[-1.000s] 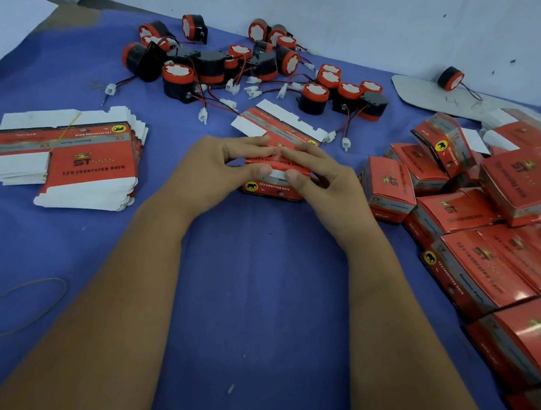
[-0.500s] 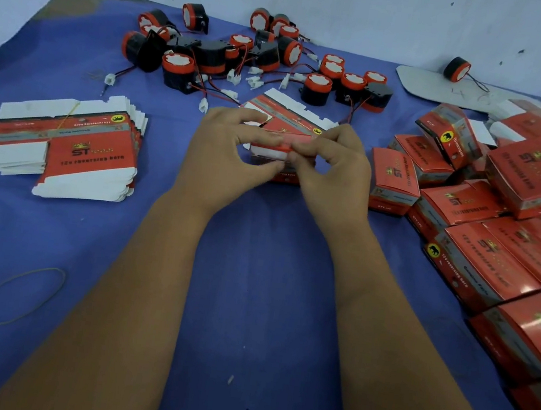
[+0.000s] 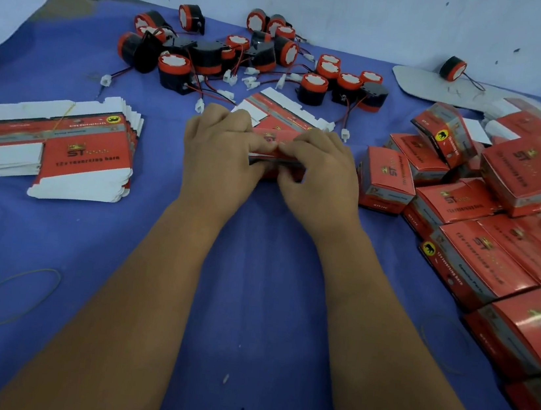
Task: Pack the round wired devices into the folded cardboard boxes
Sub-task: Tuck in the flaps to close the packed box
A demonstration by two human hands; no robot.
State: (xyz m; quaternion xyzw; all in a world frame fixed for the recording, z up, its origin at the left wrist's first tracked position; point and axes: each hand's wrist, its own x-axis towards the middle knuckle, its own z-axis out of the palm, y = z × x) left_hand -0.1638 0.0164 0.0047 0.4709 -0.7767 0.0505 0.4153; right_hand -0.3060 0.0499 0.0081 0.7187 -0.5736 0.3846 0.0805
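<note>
Blue cloth table [image 3: 249, 305]. Far centre: heap of round black-and-red wired devices [image 3: 247, 54], white plugs on thin leads. Left: stack of flat unfolded cartons [image 3: 73, 148]; rubber band [image 3: 14, 296] near left. Right: pile of closed red boxes [image 3: 488, 213], contents hidden. One flat carton [image 3: 288, 111] lies just beyond the hands. Centre: left hand [image 3: 215, 156] & right hand [image 3: 326, 177], fingers curled, both grip a red box [image 3: 278, 150] between them, mostly covered by fingers; can't tell what's inside.

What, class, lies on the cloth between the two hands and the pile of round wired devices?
A flat unfolded box blank lies between the hands' carton and the round wired devices, plus loose white connectors.
</note>
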